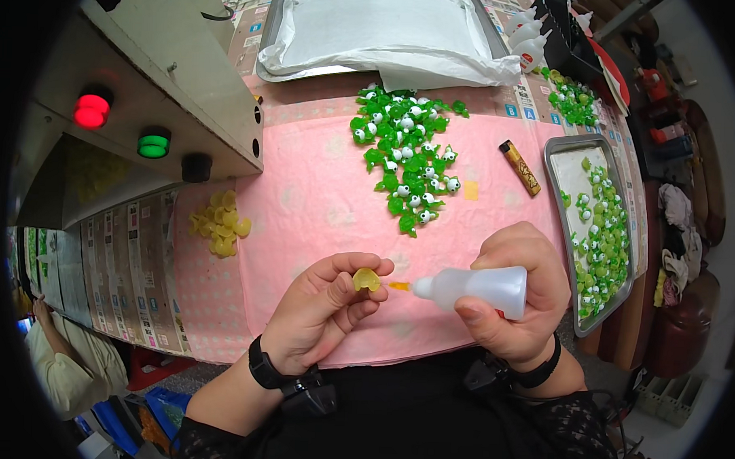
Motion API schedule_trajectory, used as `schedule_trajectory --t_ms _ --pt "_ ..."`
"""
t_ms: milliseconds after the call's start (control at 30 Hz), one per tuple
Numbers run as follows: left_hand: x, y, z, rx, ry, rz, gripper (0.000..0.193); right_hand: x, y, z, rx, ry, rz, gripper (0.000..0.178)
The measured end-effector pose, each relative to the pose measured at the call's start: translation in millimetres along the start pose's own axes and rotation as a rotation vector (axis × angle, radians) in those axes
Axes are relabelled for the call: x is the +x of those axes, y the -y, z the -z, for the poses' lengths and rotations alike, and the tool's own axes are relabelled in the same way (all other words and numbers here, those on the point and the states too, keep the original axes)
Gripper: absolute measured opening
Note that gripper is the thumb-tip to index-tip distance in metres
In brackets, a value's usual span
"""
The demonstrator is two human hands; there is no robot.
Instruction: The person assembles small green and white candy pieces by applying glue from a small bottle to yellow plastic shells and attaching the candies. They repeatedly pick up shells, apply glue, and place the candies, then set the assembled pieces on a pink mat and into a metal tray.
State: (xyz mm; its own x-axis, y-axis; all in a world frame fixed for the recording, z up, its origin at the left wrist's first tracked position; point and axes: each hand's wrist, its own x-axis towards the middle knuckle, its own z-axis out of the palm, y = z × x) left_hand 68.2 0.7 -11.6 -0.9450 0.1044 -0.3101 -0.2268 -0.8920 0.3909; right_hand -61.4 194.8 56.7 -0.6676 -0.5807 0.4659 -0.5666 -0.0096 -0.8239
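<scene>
Between the thumb and fingers of my left hand (320,305) is a small translucent yellow cup-shaped piece (366,280). My right hand (531,296) is wrapped round a white squeeze bottle (475,290), tipped on its side. Its orange nozzle tip (399,286) points left at the yellow piece, a short gap away. Beyond my hands lies a heap of green plastic figures with white eyeballs (415,154) on the pink cloth (305,171). To the left is a small pile of similar yellow pieces (220,223).
A paper-lined metal tray (382,36) stands at the back. At right are a tray of green pieces (602,230), a lighter (519,168) and more green pieces (574,103). A machine with red and green lights (170,77) overhangs the left side. Another person's arm (52,332) shows at far left.
</scene>
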Motion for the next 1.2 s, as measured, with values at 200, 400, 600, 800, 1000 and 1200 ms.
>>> schedule_trajectory --t_ms 200,400,600,800,1000,1200 --pt "0 -2 -3 0.038 -0.019 0.019 0.038 2 -2 0 -0.027 0.012 0.028 0.028" --pt "1 -4 -5 0.06 -0.039 0.046 0.043 1 -2 -2 0.083 -0.002 -0.077 0.028" --pt "1 -5 -6 0.087 -0.022 0.049 0.043 2 -7 -6 0.128 0.041 -0.108 0.029" --pt "1 -3 -2 0.056 -0.018 0.052 0.042 -3 -10 -5 0.264 -0.029 -0.256 0.03" --pt "-1 -7 0 0.037 -0.048 0.002 0.039 -15 -20 2 0.413 -0.044 -0.303 0.033" --pt "4 -19 -3 0.051 -0.08 -0.087 0.037 -29 -28 -9 0.158 0.24 -0.218 0.036"
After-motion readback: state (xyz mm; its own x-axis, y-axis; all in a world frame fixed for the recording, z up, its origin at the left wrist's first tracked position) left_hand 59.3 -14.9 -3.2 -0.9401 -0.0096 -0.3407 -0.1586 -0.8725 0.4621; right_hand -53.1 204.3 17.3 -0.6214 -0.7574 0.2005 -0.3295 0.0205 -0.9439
